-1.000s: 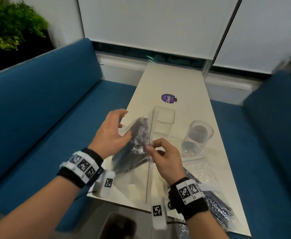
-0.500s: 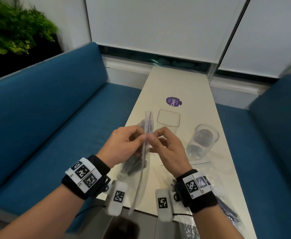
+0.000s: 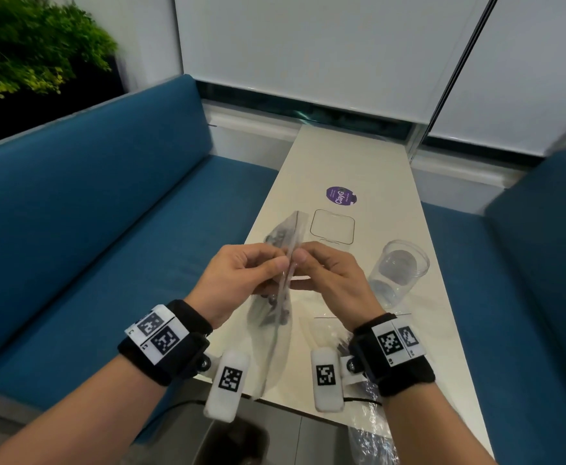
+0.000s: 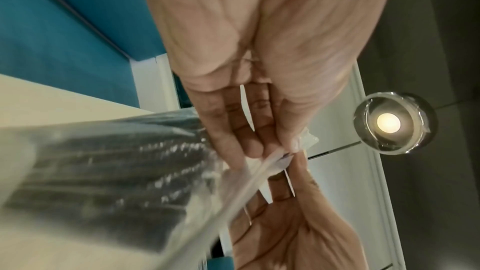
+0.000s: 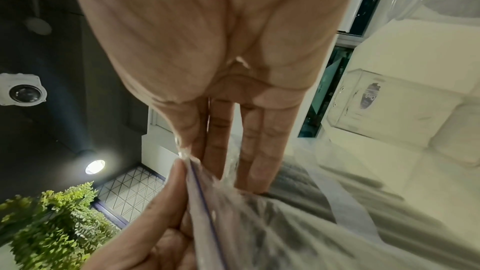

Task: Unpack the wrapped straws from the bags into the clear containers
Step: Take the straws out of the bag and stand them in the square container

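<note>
Both my hands, left hand (image 3: 238,283) and right hand (image 3: 333,280), grip pinching the straw bag (image 3: 274,317) seal above the tabletop (image 3: 352,162), apparently to pull it open.

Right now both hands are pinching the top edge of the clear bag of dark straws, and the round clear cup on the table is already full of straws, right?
Not quite. The left hand and right hand do pinch the top edge of the bag of straws, but the round cup holds no straws. The head view shows it empty on the table.
</note>
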{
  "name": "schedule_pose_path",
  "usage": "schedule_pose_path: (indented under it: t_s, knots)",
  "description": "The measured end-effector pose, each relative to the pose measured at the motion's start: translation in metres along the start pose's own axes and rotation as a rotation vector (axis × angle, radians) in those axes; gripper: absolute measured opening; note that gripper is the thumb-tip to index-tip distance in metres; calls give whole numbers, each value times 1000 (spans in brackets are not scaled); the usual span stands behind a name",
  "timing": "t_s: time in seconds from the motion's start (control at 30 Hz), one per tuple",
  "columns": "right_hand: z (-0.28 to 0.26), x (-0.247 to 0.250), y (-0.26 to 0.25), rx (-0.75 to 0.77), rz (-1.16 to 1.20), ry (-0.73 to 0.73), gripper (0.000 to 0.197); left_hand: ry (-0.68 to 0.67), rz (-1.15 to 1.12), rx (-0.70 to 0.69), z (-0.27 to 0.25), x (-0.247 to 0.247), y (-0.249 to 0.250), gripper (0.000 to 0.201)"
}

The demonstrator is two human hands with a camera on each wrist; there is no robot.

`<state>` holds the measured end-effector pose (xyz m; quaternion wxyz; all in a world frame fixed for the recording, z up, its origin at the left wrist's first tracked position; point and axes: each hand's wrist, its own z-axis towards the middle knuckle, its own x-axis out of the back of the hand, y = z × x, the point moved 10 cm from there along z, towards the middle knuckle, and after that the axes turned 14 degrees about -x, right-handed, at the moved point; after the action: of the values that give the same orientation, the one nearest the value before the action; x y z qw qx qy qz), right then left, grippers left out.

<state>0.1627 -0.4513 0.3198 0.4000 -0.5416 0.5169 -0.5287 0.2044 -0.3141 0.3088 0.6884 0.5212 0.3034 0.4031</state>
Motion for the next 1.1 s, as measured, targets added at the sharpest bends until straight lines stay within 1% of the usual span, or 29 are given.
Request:
schedule_pose_path:
  t_s: [0.07, 0.13, 0.17, 0.2, 0.27, 0.3, 0.33, 0.37, 0.4, 0.47, 0.5, 0.53, 0.57, 0.6, 0.67, 0.7, 0.73, 0.77, 0.8, 0.83, 0.87, 0.93, 0.97, 1.0, 1.03, 1.07, 1.1]
  knots:
    - [-1, 0, -3, 9, -49, 37, 17, -28, 31, -11, 0, -2, 1, 16]
    - [-1, 1, -7, 26, -132, 131, 13, -44, 111, -27, 1, -3, 1, 14]
    - [-2, -1, -11, 52, -241, 173, 13, -31, 132, -25, 1, -2, 0, 13]
    - [-4, -6, -17, 106, -429, 207, 13, -17, 145, -22, 0, -2, -1, 14]
    - [-12, -27, -34, 263, -895, 269, 14, -15, 195, -27, -1, -1, -3, 16]
    - [-15, -33, -42, 327, -1021, 301, 15, -25, 227, -38, -1, -1, -2, 16]
    - [-15, -35, -45, 338, -1046, 308, 16, -33, 250, -56, -2, 0, 1, 16]
    - [-12, -32, -44, 294, -996, 300, 18, -33, 260, -71, -2, 2, 3, 16]
    - [-3, -21, -37, 202, -915, 305, 17, -25, 256, -76, -2, 5, 4, 16]
    - [11, 11, -21, 20, -765, 409, 15, 20, 226, -64, -1, 16, 5, 17]
    - [12, 24, -17, -26, -724, 456, 16, 52, 213, -55, -1, 21, 5, 16]
    - [12, 30, -14, -43, -686, 462, 18, 88, 199, -48, -1, 26, 6, 15]
    - [12, 30, -11, -48, -616, 417, 20, 115, 177, -39, -1, 29, 5, 15]
    - [12, 24, -6, -64, -518, 331, 22, 133, 136, -27, -1, 31, 3, 16]
    - [7, 0, 2, -129, -343, 109, 28, 151, 50, -18, -1, 29, -1, 16]
    - [4, -14, 5, -130, -311, 4, 25, 158, 29, -24, -1, 28, -2, 15]
    - [3, -25, 6, -102, -334, -61, 16, 165, 17, -26, -1, 27, -3, 13]
    - [2, -30, 7, -70, -352, -88, 10, 175, 0, -23, -1, 26, -5, 13]
    - [3, -29, 9, -51, -377, -75, 13, 194, -34, -13, -1, 25, -7, 13]
    - [6, -23, 12, -54, -388, -31, 17, 226, -84, 4, -1, 26, -10, 13]
    - [9, -12, 15, -73, -420, 52, 16, 274, -142, 26, -1, 28, -13, 15]
    - [14, 20, 19, -113, -468, 282, 15, 364, -213, 52, 0, 38, -14, 16]
    - [13, 38, 20, -135, -412, 394, 16, 365, -203, 50, 0, 42, -13, 10]
    - [10, 48, 20, -150, -309, 448, 17, 330, -158, 41, 2, 43, -10, 6]
    - [9, 50, 19, -163, -193, 429, 18, 262, -84, 33, 3, 40, -9, 7]
    - [9, 43, 18, -174, -78, 356, 19, 189, -16, 36, 3, 34, -10, 8]
    - [9, 28, 16, -177, 7, 251, 17, 144, 28, 47, 3, 28, -13, 11]
